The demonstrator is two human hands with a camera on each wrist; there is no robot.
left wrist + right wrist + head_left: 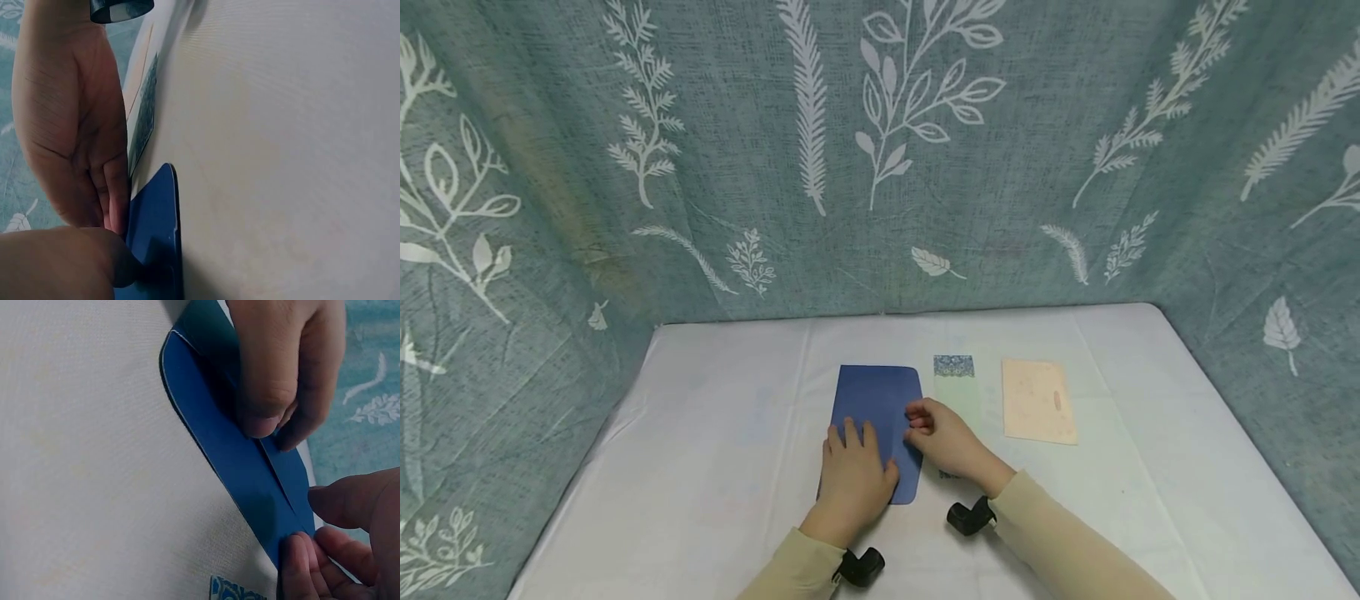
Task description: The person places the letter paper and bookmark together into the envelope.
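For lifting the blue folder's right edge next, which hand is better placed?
Probably the right hand: its curled fingers are at that edge of the blue folder, though whether they grip it is unclear. The left hand rests spread on top, better suited to bracing.

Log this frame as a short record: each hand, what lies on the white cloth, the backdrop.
Left hand: fingers spread, resting on a flat dark blue booklet-like piece
Right hand: fingers curled at that piece's right edge; grip unclear
Beside piece: pale green strip with blue lace-patterned ends, partly hidden by right hand
Farther right: beige rectangular card, untouched
Surface: white cloth
Backdrop: teal fabric, white leaf print
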